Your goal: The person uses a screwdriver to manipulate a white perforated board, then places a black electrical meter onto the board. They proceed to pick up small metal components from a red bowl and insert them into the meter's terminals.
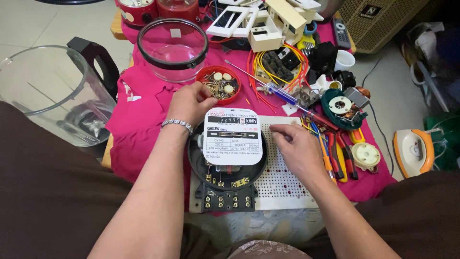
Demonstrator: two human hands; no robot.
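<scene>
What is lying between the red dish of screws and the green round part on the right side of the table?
In the head view, a blue-handled screwdriver lies slanted between the red dish and the green round part, beside a bundle of red and yellow wires.

Glass dome (173, 48), pliers (341, 156), perhaps an iron (414, 151)

Head camera looks steeply down, close over the cluttered table (143, 120).
</scene>
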